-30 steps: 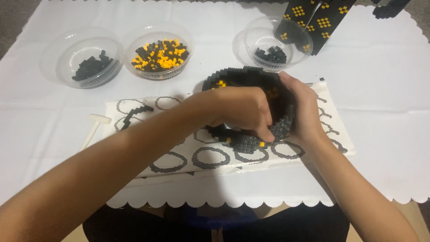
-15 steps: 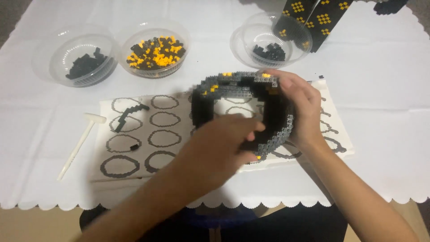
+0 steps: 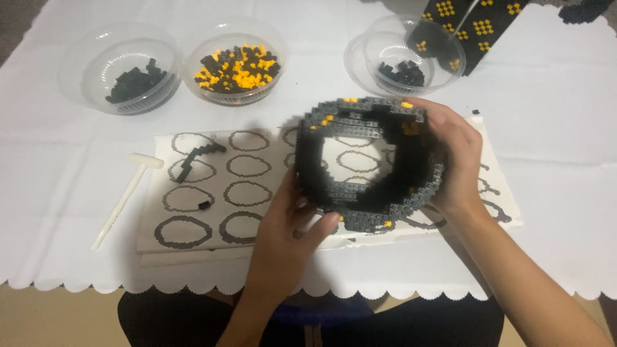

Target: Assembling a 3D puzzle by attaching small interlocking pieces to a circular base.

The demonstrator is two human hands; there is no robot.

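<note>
A dark grey ring built of small bricks point(image 3: 369, 164), dotted with a few orange ones, is tilted up above the table. My right hand point(image 3: 453, 160) grips its right side. My left hand point(image 3: 289, 225) supports its lower left edge with thumb and fingers. Under it lies a white instruction sheet point(image 3: 212, 193) printed with ring outlines. A short curved strip of dark bricks point(image 3: 196, 157) and a tiny loose brick point(image 3: 204, 205) rest on the sheet.
Three clear plastic bowls stand at the back: black bricks point(image 3: 132, 83), mixed black and orange bricks point(image 3: 238, 67), a few black bricks point(image 3: 402, 71). A black brick structure with orange dots point(image 3: 463, 26) stands behind. A white plastic hammer point(image 3: 125, 196) lies left of the sheet.
The ring has been lifted off the sheet and tipped upright. My left hand slid from over the ring down to its lower left edge. My right hand stayed on the right side.
</note>
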